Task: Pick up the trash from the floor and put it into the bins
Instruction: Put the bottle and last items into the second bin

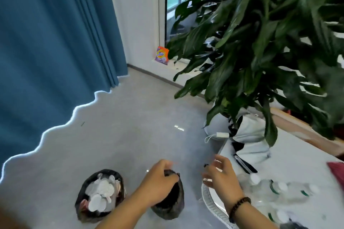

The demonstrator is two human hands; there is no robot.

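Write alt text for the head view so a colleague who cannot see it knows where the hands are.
The left hand grips the rim of a black-lined bin on the grey floor, while the right hand hovers open beside it. A second bin, to the left, holds white crumpled trash; a leafy plant fills the upper right.

Black plastic bin liner (168,204) under left hand (158,178); 2nd black-lined bin (99,194) left of it w/ white paper scraps. Dark brown bead bracelet (239,205) behind right hand (221,174). Blue pleated curtain (46,42), grey floor (130,126), orange-purple packet (162,55) far ahead.
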